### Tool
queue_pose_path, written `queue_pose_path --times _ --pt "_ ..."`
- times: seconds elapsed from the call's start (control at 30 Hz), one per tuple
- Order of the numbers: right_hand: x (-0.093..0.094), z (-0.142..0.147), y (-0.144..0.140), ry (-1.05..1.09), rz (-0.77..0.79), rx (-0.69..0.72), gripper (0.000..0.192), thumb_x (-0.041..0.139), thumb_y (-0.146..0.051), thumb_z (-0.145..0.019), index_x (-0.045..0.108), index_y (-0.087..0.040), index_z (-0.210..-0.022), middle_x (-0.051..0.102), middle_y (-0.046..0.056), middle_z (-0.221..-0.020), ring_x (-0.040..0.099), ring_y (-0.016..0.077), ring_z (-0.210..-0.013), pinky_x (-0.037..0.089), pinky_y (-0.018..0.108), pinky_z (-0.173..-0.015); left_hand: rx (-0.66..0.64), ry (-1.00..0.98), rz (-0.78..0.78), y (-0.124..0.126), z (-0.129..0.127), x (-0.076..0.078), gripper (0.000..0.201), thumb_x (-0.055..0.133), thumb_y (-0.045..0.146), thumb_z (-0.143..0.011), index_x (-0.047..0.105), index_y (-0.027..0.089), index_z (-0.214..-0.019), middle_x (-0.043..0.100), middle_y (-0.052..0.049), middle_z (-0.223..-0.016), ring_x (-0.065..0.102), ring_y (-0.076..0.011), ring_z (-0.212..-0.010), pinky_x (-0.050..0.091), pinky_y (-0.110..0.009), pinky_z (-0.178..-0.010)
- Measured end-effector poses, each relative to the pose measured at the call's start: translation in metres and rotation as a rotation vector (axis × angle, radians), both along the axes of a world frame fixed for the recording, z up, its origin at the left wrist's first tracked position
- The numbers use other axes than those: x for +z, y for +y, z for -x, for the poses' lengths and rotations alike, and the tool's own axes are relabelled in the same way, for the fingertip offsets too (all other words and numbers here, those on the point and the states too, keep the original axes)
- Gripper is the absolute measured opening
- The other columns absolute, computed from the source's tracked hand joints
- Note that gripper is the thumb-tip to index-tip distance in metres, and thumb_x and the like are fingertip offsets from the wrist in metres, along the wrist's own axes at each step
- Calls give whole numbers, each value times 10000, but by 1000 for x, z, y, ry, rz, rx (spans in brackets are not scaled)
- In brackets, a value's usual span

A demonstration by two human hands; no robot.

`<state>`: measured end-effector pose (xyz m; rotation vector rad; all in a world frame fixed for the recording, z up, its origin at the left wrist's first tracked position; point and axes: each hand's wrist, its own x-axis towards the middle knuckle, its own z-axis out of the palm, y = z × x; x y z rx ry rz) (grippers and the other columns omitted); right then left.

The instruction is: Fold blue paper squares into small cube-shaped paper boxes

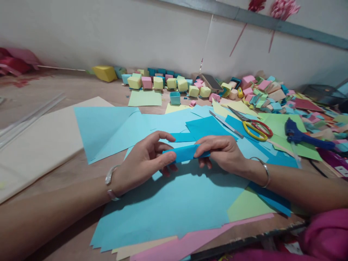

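Right now both hands pinch one folded strip of blue paper, held just above the paper-covered surface with its long axis running left to right, tilted slightly up toward the left. The left hand closes thumb and fingers narrowly around the strip's left end; the right hand grips the right end from above, fingers curled over it. Each wrist carries one bangle. Beneath the hands lie overlapping sheets of light blue paper, with a green sheet and a pink sheet showing at the near edge of the surface. Just beyond the right hand sit one pair of scissors with red and yellow handles, one slim craft knife and one blue glue gun (the gun lies well apart from the strip). Along the wall runs a row of small folded paper boxes in yellow, pink, green and blue, too many and too crowded to count. To the left a cream board lies flat, with bare room around it.
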<state>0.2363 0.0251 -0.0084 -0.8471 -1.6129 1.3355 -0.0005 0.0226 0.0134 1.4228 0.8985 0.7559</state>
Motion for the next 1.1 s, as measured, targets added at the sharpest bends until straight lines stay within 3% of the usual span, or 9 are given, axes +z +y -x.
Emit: queue_pose_path --times 0.1,0.27,0.37,0.5,0.73,0.8,0.93,1.0,1.1 --pt "1 -1 -1 -49 -52 24 283 513 -75 -724 763 -202 -763 703 34 -934 653 91 -560 516 194 -440 3 65 -29 0 -5 -1 314 665 325 -812 505 166 -1030 692 -17 -652 695 -182 -564 561 -238 -479" --pt "9 -3 -2 -106 -47 -80 253 545 -204 -837 760 -239 -966 712 43 -1071 657 172 -919 563 251 -662 30 75 -71 1 -4 -3 274 641 295 -832 520 154 -1034 697 -13 -638 685 -161 -540 561 -219 -474" --pt "12 -1 -3 -219 -48 -136 277 557 -364 -888 721 -216 -1054 724 44 -896 640 140 -726 515 241 -574 29 79 -94 1 -3 -4 254 628 279 -841 522 156 -1036 698 -12 -660 682 -152 -552 563 -216 -481" --pt "12 2 -2 -377 -59 -110 257 605 -384 -864 718 -164 -936 612 -20 -565 533 85 -476 418 212 -466 47 83 -148 0 -2 -7 246 626 270 -842 533 161 -1042 692 -7 -676 672 -140 -554 562 -219 -496" --pt "4 1 3 -456 -105 -124 229 585 -354 -881 697 -164 -944 618 -28 -538 526 86 -447 413 224 -493 176 77 -186 2 -4 -7 262 636 256 -822 541 156 -1045 654 8 -666 670 -147 -578 543 -214 -476" --pt "3 1 4 -531 -208 -134 188 592 -324 -878 695 -171 -914 647 -9 -598 552 100 -510 415 235 -527 228 88 -231 2 -4 -7 261 650 245 -812 551 160 -1038 649 7 -697 668 -142 -605 532 -202 -486" --pt "3 1 5 -666 -588 -91 99 607 -234 -856 675 -165 -831 696 56 -801 585 160 -729 433 297 -678 292 83 -392 -3 -2 -7 272 695 198 -765 584 176 -1012 658 -15 -844 640 -120 -693 537 -207 -598" --pt "2 1 4 -667 -712 -63 89 586 -199 -858 663 -161 -835 701 78 -861 581 186 -800 431 330 -735 256 97 -492 -7 -2 -6 247 700 186 -758 609 184 -988 657 -19 -866 618 -119 -710 537 -228 -658" --pt "0 4 1 -618 -757 -30 88 564 -164 -850 652 -165 -851 694 80 -872 571 188 -809 432 330 -735 95 166 -622 -12 -7 -3 172 667 180 -794 653 199 -965 675 -33 -893 620 -139 -763 524 -250 -691"
